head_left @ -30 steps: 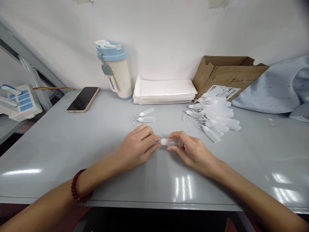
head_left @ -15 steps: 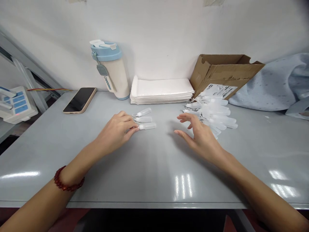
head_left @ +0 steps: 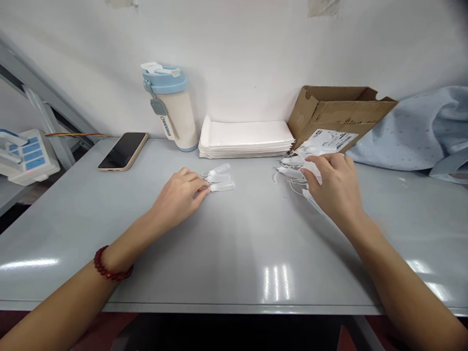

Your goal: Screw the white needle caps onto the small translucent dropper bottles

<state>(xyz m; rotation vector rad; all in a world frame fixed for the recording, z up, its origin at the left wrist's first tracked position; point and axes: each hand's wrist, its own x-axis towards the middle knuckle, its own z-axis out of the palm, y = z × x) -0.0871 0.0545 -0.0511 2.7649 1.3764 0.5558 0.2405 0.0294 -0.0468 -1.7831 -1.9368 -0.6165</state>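
Observation:
Three small translucent squeeze bottles (head_left: pixel 221 178) lie side by side on the grey table (head_left: pixel 234 243), left of centre. My left hand (head_left: pixel 179 197) rests on the table with its fingertips pinched together at the cap end of the nearest bottle (head_left: pixel 224 187). A red bead bracelet (head_left: pixel 109 265) is on that wrist. To the right lies a loose pile of the same bottles (head_left: pixel 292 171) with cap tethers. My right hand (head_left: pixel 334 187) lies over this pile with its fingers bent down into it. What they grip is hidden.
Along the wall stand a cream tumbler with a blue lid (head_left: pixel 171 107), a stack of white padded envelopes (head_left: pixel 246 139) and a tipped cardboard box (head_left: pixel 338 114). A phone (head_left: pixel 123 151) lies at the back left, a pale blue cloth (head_left: pixel 417 131) at the right.
Both hands held one bottle at the table's centre. My left hand then set it beside two others, and my right hand moved right onto the pile.

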